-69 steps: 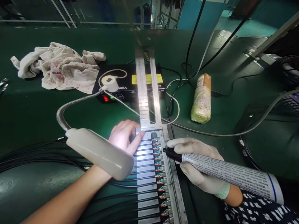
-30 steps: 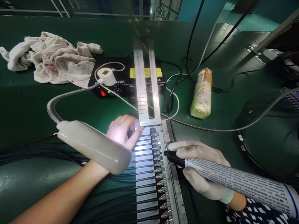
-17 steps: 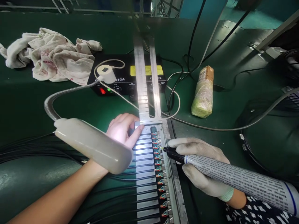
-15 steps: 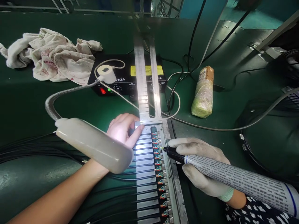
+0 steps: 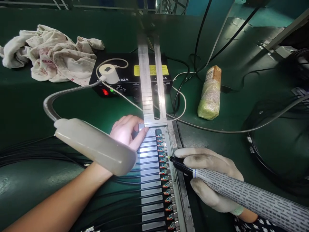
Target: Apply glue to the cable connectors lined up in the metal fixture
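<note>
Slanting through right grip: pen-shaped tube

1. A dark green tabletop fills most of the view, with dull pale glints at lower left.
2. A gooseneck lamp throws a tight white glow; the surroundings are dim.
3. Beyond the far edge, thin pale rails cross a shadowy area.
4. A blue panel stands behind.
5. At upper right, a metal bar slants before a teal surface.
</note>
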### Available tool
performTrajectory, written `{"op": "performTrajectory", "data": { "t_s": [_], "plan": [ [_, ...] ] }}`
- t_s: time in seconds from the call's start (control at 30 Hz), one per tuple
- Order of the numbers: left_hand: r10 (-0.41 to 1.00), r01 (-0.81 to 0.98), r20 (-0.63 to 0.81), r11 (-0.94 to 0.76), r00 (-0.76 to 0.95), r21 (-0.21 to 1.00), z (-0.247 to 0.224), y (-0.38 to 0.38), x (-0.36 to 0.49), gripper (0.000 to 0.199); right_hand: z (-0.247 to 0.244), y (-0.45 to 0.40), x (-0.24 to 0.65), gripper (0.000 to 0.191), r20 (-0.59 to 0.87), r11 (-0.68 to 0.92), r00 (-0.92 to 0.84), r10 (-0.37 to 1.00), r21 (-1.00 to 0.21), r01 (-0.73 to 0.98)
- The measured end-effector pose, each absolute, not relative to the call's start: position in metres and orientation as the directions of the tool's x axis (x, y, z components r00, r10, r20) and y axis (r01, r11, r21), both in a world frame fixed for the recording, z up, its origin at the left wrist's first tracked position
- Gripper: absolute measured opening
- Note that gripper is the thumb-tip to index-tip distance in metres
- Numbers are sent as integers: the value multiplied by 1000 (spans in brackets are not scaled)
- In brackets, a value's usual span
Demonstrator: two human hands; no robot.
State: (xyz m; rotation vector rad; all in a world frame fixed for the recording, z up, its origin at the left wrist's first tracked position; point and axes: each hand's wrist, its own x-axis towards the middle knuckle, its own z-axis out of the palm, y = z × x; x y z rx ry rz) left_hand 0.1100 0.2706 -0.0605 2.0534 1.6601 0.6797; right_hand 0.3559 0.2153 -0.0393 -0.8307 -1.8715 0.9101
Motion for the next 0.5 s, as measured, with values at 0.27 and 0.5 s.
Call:
{"op": "performTrajectory", "data": {
  "t_s": [0.27, 0.5],
  "plan": [
    [981, 778, 94, -193, 171, 598, -56, 270, 112, 21, -39, 217, 353, 34, 398, 484, -350, 848, -851, 204],
    [983, 777, 89, -184, 163, 602, -54, 270, 111, 21, -41, 216, 354, 38, 407, 478, -347, 845, -866, 148]
  ]
}}
